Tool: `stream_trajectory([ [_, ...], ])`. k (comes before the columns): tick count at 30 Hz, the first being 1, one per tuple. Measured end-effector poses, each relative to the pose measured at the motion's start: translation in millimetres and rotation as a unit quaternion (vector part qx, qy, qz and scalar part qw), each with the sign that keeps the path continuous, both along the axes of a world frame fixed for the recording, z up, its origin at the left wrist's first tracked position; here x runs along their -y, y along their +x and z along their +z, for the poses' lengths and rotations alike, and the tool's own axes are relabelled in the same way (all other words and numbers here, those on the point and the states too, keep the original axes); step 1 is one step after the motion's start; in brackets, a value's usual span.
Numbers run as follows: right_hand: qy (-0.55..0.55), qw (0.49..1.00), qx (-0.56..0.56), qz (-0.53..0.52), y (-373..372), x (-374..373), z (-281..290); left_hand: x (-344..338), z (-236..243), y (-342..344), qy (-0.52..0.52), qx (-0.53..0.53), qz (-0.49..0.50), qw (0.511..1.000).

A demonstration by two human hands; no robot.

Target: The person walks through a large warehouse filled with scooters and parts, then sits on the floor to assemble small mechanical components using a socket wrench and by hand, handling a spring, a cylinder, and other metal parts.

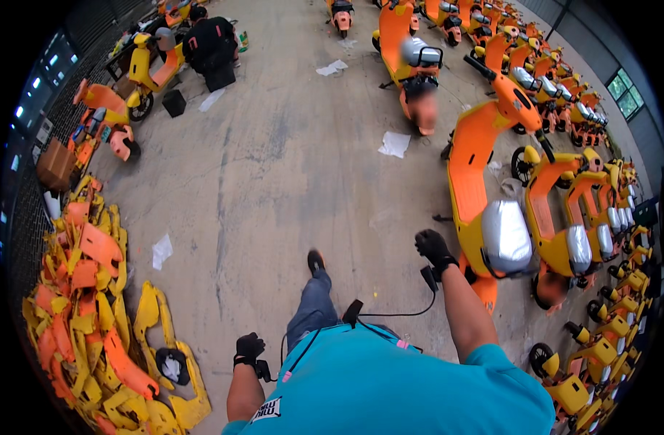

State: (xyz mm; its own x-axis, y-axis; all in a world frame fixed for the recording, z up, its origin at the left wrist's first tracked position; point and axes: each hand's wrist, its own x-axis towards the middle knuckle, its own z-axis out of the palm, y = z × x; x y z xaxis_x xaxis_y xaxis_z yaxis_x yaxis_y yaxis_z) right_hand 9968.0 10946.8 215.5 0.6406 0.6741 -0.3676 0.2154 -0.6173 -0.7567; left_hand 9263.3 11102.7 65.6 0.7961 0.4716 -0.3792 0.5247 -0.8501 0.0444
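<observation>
My left hand (250, 346), in a black glove with a dark device at the wrist, hangs low by my left hip, fingers curled, with nothing visible in it. My right hand (432, 248), also gloved, is out to the right with fingers curled and nothing visible in it, beside a yellow-and-orange scooter (468, 185) with a silver-covered seat (506, 235). A black cable (404, 314) runs to a small device (429, 279) at my right wrist. My leg (306, 297) shows below on the concrete floor (259, 181).
Yellow and orange body panels (82, 268) lie piled at left. Scooters line the right (564, 196), one standing ahead (390, 40). A person in black (205, 40) is beside a scooter (154, 69) at upper left, near a cardboard box (56, 163). White sheets (394, 143) lie scattered.
</observation>
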Motion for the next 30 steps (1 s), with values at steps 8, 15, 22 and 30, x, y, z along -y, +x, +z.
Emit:
stream_trajectory([
  [8,-0.019,0.975,0.168,0.143,122,-151,-77,-265,-8,210,-0.069,0.053,0.104,0.991],
  [15,-0.196,0.888,-0.308,-0.278,123,-129,-139,-513,44,395,-0.249,0.181,0.130,0.942],
  [22,-0.209,0.759,-0.461,-0.409,222,-298,-137,-704,-9,480,-0.108,0.035,0.032,0.993],
  [30,-0.178,0.882,0.374,0.224,623,-623,-146,-843,17,677,0.015,0.019,-0.067,0.997],
])
